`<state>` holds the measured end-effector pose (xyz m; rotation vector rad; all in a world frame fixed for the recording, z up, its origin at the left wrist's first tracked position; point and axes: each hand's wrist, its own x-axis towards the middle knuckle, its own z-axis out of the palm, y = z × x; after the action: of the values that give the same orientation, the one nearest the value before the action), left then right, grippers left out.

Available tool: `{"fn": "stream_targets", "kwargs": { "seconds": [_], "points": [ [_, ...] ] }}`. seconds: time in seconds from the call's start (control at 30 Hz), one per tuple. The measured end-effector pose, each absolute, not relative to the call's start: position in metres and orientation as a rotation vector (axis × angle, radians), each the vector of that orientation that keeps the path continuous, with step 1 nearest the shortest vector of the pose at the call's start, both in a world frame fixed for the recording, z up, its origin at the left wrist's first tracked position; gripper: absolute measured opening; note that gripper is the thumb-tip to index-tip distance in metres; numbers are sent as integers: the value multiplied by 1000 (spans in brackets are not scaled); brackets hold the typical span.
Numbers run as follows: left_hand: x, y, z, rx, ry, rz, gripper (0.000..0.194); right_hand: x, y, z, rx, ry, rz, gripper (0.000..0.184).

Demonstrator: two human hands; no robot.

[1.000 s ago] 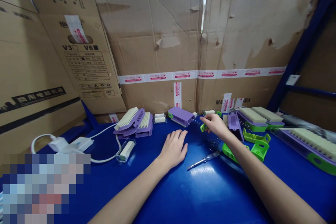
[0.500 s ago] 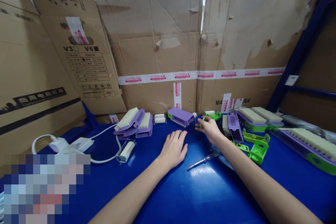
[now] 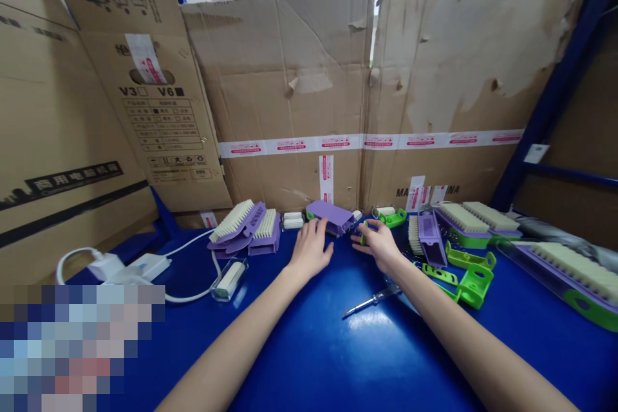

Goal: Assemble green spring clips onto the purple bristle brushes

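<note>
My left hand (image 3: 310,250) is open, its fingertips at the near left edge of a purple brush (image 3: 333,214) that lies bristles down at the back of the blue table. I cannot tell whether the fingers grip it. To its right, my right hand (image 3: 379,246) holds a small green plastic piece (image 3: 364,232) between thumb and fingers, close to the brush's open end. Below that hand lies a clear-handled screwdriver (image 3: 369,302). Beyond its fingers rests a green bracket (image 3: 394,218).
More purple brush parts lie at the left (image 3: 263,238) and right (image 3: 431,238). Green brackets (image 3: 476,286) sit beside my right forearm. A larger brush (image 3: 564,277) is at far right. White cables with a plug (image 3: 109,265) lie left, near a clear case (image 3: 230,280). Cardboard (image 3: 290,103) stands behind.
My left hand has moved forward from the bare table to the purple brush. My right hand has come left and slightly nearer me with the green piece.
</note>
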<state>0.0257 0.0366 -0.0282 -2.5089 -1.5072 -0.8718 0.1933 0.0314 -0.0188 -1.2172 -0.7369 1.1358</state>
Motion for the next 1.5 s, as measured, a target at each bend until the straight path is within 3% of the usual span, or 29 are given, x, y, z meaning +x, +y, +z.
{"fn": "stream_targets", "kwargs": {
  "seconds": [0.17,0.33,0.57,0.7,0.8,0.93,1.03,1.1,1.27,1.5],
  "points": [
    [25,77,-9,-2506,-1727,-805,75,191,30,-18,-1162,-697,1181,22],
    [40,68,-13,-2525,-1679,-536,73,193,35,-21,-1156,-658,1168,26],
    [46,34,-14,-2493,-1477,-448,67,207,45,-29,-1319,-767,904,39],
    [43,52,-4,-2516,-1628,-436,81,209,51,-39,-1311,-959,789,40],
    [45,67,0,-2427,-1529,-477,82,205,51,-43,-1232,-1112,684,39],
    [49,65,1,-2422,-1420,-575,63,198,42,-33,-1154,-1207,484,41],
    [57,51,1,-2375,-1651,-726,62,193,33,-13,-1069,-1175,376,43],
    [63,40,0,-2311,-1837,-845,66,189,29,0,-1080,-1210,286,29],
    [67,17,-5,-2287,-2042,-1058,70,178,21,13,-1010,-1511,25,21],
    [47,3,-21,-2382,-1942,-1118,87,174,20,-1,-974,-1600,-31,54]
  ]
}}
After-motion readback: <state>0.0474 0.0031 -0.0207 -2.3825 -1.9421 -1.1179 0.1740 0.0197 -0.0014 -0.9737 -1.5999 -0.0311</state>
